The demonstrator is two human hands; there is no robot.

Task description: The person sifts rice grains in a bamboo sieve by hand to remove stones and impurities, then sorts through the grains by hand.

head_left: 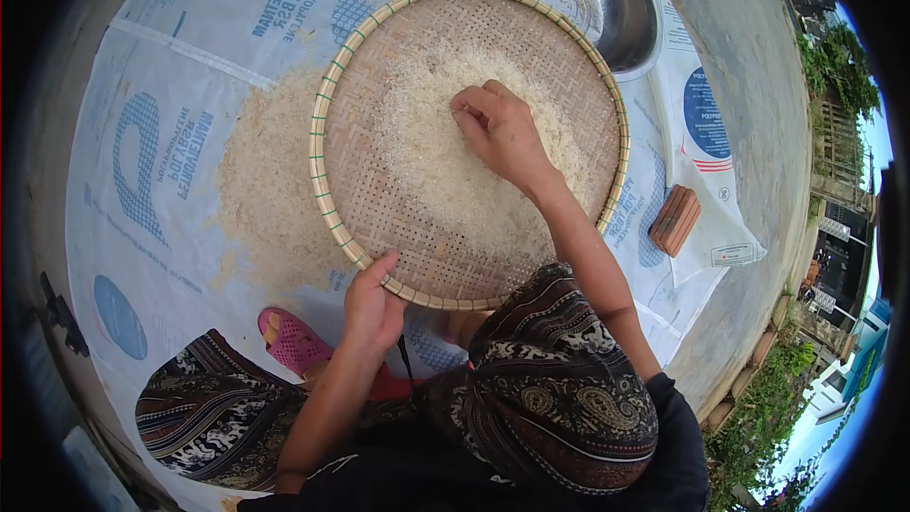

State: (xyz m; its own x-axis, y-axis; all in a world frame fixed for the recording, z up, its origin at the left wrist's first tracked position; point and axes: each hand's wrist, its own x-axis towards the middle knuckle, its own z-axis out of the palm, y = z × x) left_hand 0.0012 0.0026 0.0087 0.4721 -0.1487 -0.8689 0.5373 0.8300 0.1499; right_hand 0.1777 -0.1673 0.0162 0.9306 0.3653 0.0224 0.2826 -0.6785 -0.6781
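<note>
A round woven bamboo winnowing tray (365,199) with green-stitched rim rests in front of me, partly over my patterned knee. Pale grains that look like rice (431,171) are spread across its middle and right side. My left hand (373,308) is closed on the tray's near-left rim, thumb on top and fingers beneath. Over the grains, my right hand (502,133) is closed in a pinch, thumb against fingertips. Whatever lies between those fingertips is too small to make out.
Printed white plastic sheeting (114,246) covers the ground, with husks (275,171) scattered left of the tray. A metal basin (630,24) holding yellowish grain stands at the far side. A reddish brick (675,221) lies on the sheeting at right. My foot wears a pink sandal (299,346).
</note>
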